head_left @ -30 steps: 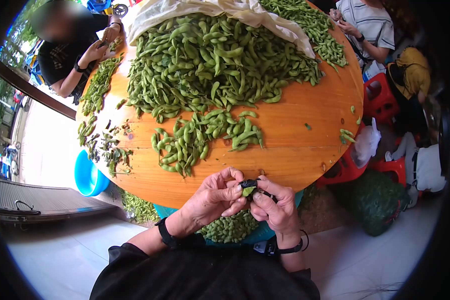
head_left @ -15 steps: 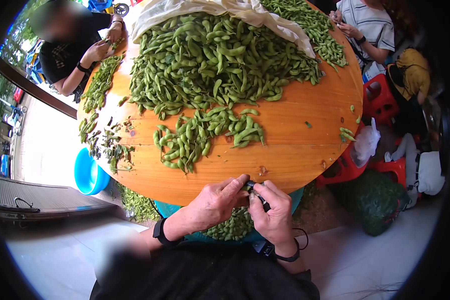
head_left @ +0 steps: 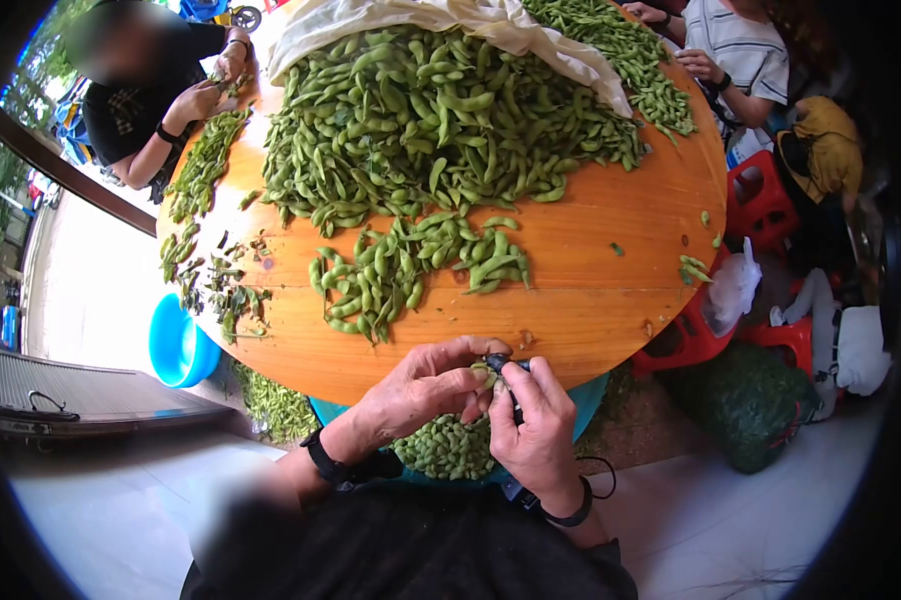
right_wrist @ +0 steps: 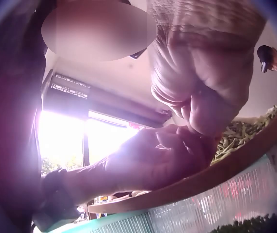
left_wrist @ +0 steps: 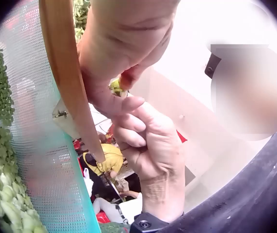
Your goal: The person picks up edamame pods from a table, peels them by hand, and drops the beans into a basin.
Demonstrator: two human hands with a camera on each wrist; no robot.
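Above the table's near edge, my left hand [head_left: 421, 388] pinches a green edamame pod [head_left: 485, 371] between thumb and fingers. The yellow-green pod also shows at the left fingertips in the left wrist view. My right hand [head_left: 539, 430] meets it from the right, its curled fingers gripping a small black object [head_left: 499, 361] against the pod; the kind of black object I cannot tell. In the right wrist view the hands hide the pod. Below my hands stands a teal mesh basket [head_left: 591, 408] with shelled green beans [head_left: 445, 447].
A large heap of pods [head_left: 401, 130] under a pale cloth [head_left: 441, 12] covers the wooden table's [head_left: 591, 310] far side, with a smaller pile [head_left: 376, 285] nearer. Leaf scraps [head_left: 236, 300] lie left, above a blue basin [head_left: 179, 345]. Two people sit across; red stools [head_left: 761, 205] stand right.
My hands came closer together over the pod, then the left fingers shifted and show the pod again. The right hand turned slightly more upright. The person at the far right moved their hands apart.
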